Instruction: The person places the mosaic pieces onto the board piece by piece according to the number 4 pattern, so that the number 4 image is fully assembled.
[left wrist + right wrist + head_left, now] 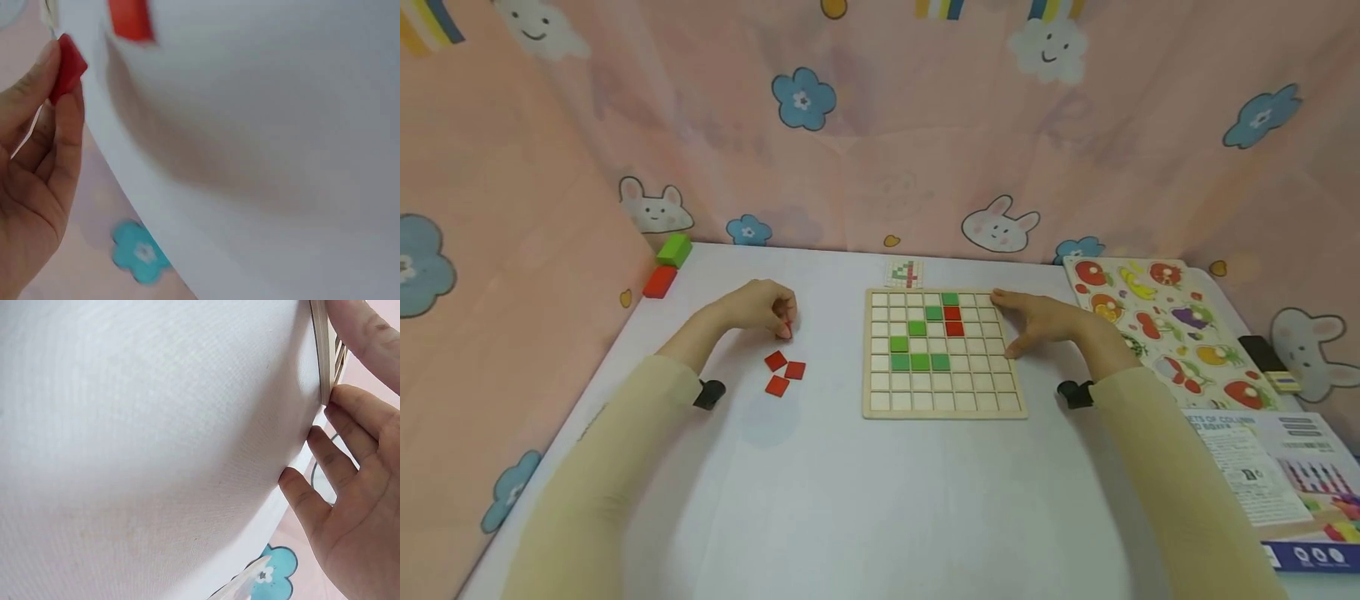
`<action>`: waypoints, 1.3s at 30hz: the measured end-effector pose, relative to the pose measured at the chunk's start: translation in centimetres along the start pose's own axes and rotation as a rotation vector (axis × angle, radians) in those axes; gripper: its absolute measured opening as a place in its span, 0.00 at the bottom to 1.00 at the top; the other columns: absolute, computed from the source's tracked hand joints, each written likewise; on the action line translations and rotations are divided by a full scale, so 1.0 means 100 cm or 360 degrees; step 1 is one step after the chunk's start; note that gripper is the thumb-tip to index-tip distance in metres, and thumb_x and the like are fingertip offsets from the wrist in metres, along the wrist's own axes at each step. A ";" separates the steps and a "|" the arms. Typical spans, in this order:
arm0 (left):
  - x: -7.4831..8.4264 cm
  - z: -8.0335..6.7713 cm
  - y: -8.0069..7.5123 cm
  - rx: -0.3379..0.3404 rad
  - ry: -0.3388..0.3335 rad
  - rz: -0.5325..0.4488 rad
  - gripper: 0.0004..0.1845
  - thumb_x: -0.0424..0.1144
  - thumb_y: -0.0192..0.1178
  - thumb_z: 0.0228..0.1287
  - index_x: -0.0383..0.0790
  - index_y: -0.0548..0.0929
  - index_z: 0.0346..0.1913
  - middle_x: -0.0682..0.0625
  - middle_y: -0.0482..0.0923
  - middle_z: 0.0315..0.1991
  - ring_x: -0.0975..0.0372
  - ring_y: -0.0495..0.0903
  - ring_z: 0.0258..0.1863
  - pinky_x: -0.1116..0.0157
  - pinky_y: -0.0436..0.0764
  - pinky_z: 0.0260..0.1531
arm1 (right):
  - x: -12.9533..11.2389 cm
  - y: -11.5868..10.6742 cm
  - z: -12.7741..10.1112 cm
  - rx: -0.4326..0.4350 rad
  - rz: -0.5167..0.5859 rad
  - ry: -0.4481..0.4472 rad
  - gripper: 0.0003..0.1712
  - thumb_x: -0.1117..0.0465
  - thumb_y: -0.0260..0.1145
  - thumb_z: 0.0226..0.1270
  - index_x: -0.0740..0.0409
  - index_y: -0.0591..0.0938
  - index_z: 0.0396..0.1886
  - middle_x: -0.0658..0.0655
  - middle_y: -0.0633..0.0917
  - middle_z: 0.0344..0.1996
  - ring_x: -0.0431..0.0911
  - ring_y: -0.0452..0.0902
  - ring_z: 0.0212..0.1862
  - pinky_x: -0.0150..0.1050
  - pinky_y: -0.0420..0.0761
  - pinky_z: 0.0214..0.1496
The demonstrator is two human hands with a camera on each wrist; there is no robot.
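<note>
Your left hand [758, 307] pinches one red tile [787, 331] between thumb and fingertips, just above the white table [850, 500] and just beyond the three loose red tiles [783, 372] that lie to the left of the wooden grid board [945, 408]. In the left wrist view the same red tile [67, 67] sits at your fingertips [44, 75], clear of the surface. Your right hand [1045, 321] lies relaxed and flat, fingers extended, against the right edge of the board; the right wrist view shows fingertips [350, 406] touching the board's frame [325, 356], steadying it. On the board, green tiles [920, 362] form a rising stepped figure, and two red tiles [953, 321] stand stacked near the far right of it. A small pattern card [904, 272] lies just beyond the far edge. The step in hand appears to be carrying a picked red tile to the grid; the next move likely calls for choosing the matching empty cell and lowering the tile squarely into it.
</note>
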State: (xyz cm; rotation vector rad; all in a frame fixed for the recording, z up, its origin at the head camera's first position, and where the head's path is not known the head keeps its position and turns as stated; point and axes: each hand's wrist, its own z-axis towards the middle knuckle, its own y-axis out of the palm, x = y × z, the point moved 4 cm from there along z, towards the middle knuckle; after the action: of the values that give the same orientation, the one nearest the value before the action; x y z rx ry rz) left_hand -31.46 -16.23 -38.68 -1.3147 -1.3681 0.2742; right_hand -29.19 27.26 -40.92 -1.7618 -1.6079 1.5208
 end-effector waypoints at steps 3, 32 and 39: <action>0.029 0.012 0.004 0.0112 0.0049 -0.0071 0.07 0.31 0.70 0.56 0.39 0.82 0.35 0.47 0.81 0.32 0.59 0.79 0.33 0.67 0.77 0.36 | 0.001 0.001 0.001 -0.0007 0.0009 0.0003 0.67 0.48 0.81 0.45 0.59 0.52 0.79 0.61 0.47 0.81 0.63 0.38 0.81 0.64 0.43 0.79; 0.204 0.096 0.110 0.0259 0.0325 0.0258 0.07 0.27 0.60 0.63 0.39 0.86 0.40 0.49 0.87 0.41 0.62 0.82 0.37 0.70 0.81 0.38 | 0.001 0.000 0.002 -0.0007 -0.0033 0.0008 0.65 0.51 0.80 0.48 0.60 0.51 0.79 0.62 0.47 0.80 0.64 0.39 0.80 0.64 0.44 0.78; 0.197 0.094 0.109 0.0106 0.0451 0.0391 0.12 0.30 0.63 0.63 0.41 0.88 0.48 0.49 0.87 0.50 0.58 0.81 0.55 0.64 0.80 0.56 | 0.000 0.000 0.000 -0.0005 -0.0031 0.0012 0.66 0.50 0.80 0.47 0.59 0.51 0.79 0.62 0.47 0.80 0.64 0.39 0.80 0.65 0.45 0.78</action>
State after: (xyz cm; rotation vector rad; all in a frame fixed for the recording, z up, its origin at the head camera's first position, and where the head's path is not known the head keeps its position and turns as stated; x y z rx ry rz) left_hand -27.61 7.87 -39.56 -1.4077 -0.9544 0.2846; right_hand -29.24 27.26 -40.93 -1.7463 -1.6203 1.5021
